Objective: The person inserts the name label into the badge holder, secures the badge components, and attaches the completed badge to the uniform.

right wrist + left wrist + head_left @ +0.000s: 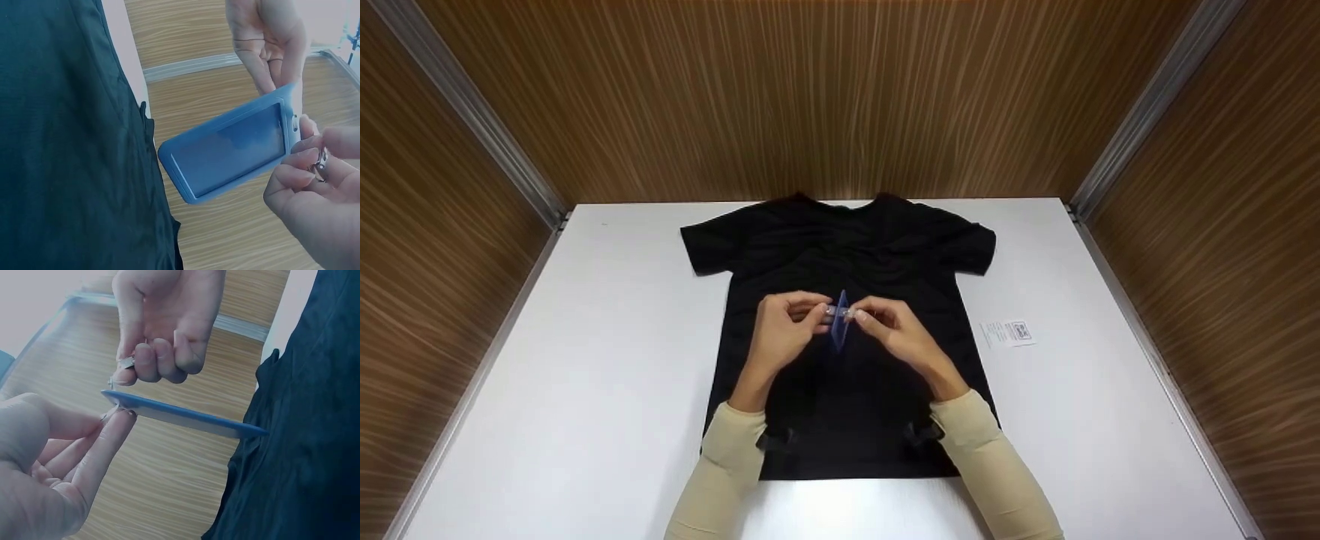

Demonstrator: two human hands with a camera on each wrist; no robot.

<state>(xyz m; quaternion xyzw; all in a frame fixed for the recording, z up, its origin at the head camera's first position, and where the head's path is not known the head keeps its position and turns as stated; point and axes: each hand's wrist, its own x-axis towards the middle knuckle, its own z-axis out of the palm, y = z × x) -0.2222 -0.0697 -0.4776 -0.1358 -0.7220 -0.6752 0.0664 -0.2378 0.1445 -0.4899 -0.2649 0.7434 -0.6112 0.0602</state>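
Observation:
A blue badge holder [230, 147] with a dark window and a slot at one end is held edge-on above a black T-shirt [840, 405]. My left hand [787, 330] pinches a small clear strap [111, 413] on one side of the slotted end. From the other side, my right hand [901, 334] pinches a shiny metal clip [320, 164] between thumb and fingers. Both hands' fingertips nearly meet at the holder's end, so whether the strap runs through the slot is partly hidden. The holder's far end points down toward the shirt.
The T-shirt lies spread flat on a white table [607, 360], sleeves out and neckline at the back. A small printed white card [1009, 334] lies right of the shirt. Wood-grain panels [825, 97] enclose the table at the back and both sides.

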